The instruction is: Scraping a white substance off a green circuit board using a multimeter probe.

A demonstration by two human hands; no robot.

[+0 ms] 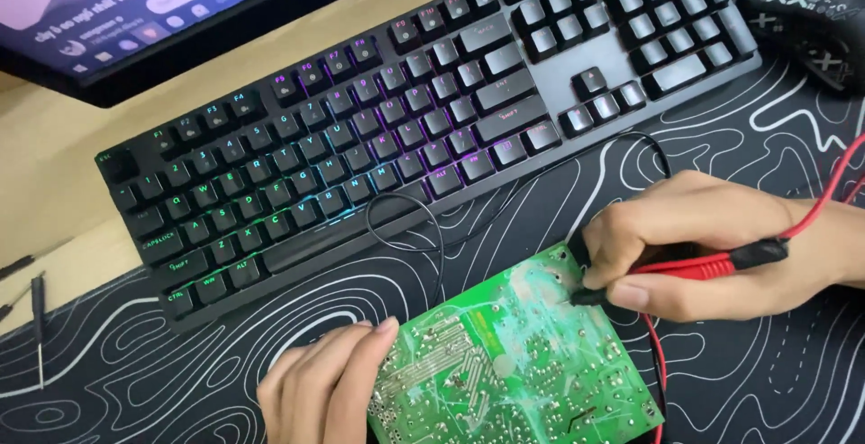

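Note:
A green circuit board [514,363] lies solder side up on a black desk mat with white wavy lines [739,372]. My left hand [324,385] rests on the board's left edge with its fingers against it. My right hand [694,246] is shut on test probes: a red probe [721,264] lies along my fingers, and a black probe tip [586,297] touches the board near its upper right corner. A red lead [824,196] runs off to the right, and a thin black lead [432,237] loops in front of the keyboard.
A black backlit keyboard [405,119] lies slantwise behind the board. A monitor [153,11] stands at the top left on a tan desk. A black patterned mouse [806,11] sits at the top right. Thin dark tools [36,300] lie at the left edge.

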